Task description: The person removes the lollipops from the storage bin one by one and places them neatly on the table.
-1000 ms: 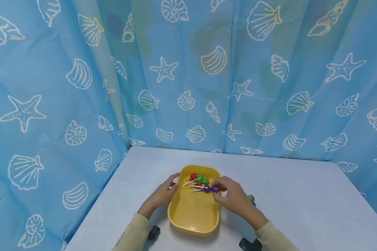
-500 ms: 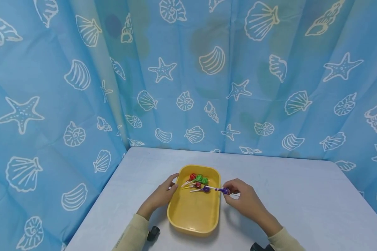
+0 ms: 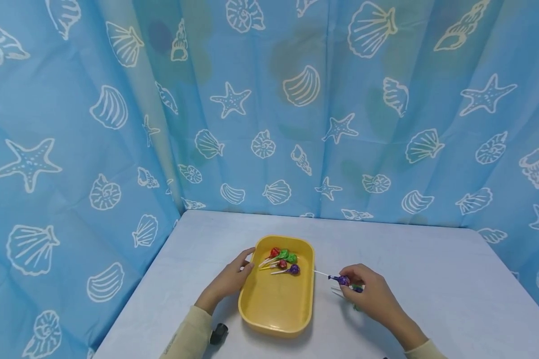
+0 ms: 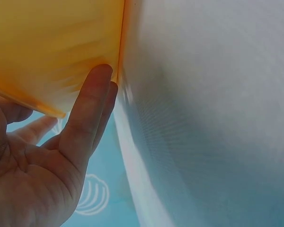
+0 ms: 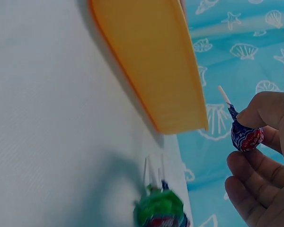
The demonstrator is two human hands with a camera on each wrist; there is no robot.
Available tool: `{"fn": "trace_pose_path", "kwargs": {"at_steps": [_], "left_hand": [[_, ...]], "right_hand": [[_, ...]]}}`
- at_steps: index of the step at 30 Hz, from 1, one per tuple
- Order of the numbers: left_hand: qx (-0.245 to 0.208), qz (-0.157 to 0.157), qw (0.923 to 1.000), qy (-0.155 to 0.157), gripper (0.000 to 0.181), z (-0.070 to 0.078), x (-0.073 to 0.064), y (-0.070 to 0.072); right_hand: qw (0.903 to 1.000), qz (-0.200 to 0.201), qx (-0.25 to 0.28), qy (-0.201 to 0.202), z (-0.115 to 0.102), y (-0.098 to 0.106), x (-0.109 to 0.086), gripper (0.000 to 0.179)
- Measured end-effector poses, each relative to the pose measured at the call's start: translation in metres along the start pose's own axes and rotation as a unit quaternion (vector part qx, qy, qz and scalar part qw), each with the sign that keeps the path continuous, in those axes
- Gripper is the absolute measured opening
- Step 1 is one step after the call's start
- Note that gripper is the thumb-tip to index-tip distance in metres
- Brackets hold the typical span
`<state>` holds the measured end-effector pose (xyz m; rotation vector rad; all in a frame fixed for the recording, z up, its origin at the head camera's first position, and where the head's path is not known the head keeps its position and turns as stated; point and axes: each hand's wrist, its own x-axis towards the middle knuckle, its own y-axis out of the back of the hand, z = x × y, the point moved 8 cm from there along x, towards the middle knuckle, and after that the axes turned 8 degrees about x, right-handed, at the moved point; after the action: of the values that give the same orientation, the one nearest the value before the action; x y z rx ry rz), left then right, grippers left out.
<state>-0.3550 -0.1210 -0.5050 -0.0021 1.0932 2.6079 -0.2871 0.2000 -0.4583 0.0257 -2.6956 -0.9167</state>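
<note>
A yellow tray (image 3: 276, 306) stands on the white table, several wrapped lollipops in its far half: a red one (image 3: 275, 252), two green ones, a dark red one (image 3: 282, 265) and a purple one (image 3: 294, 269). My left hand (image 3: 230, 279) touches the tray's left side, its fingers (image 4: 87, 113) laid nearly straight on the outer wall. Right of the tray, my right hand (image 3: 372, 295) pinches a purple lollipop (image 5: 247, 136) by its wrapped head, white stick toward the tray. Below that hand lie more lollipops, including a green one (image 5: 161, 208), partly hidden in the head view.
The white-covered table (image 3: 431, 299) extends to the right and behind the tray. A blue curtain (image 3: 260, 109) with white shell and starfish prints hangs along the far and left sides. A black wrist device (image 3: 218, 333) sits by the left sleeve.
My right hand has carried the purple lollipop out of the tray, rightward over the table and the lollipops there. The left hand has stayed at the tray's side.
</note>
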Motion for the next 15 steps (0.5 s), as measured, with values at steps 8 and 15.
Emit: {"fn": "trace_pose_path", "kwargs": {"at_steps": [8, 15], "left_hand": [[0.0, -0.003, 1.0, -0.006, 0.051, 0.004, -0.002, 0.001], [-0.003, -0.003, 1.0, -0.003, 0.051, 0.004, -0.003, 0.0]], "right_hand": [[0.9997, -0.005, -0.013, -0.019, 0.013, 0.008, -0.014, 0.026], [0.9995, -0.002, -0.029, 0.007, 0.02, 0.01, -0.027, 0.026]]}}
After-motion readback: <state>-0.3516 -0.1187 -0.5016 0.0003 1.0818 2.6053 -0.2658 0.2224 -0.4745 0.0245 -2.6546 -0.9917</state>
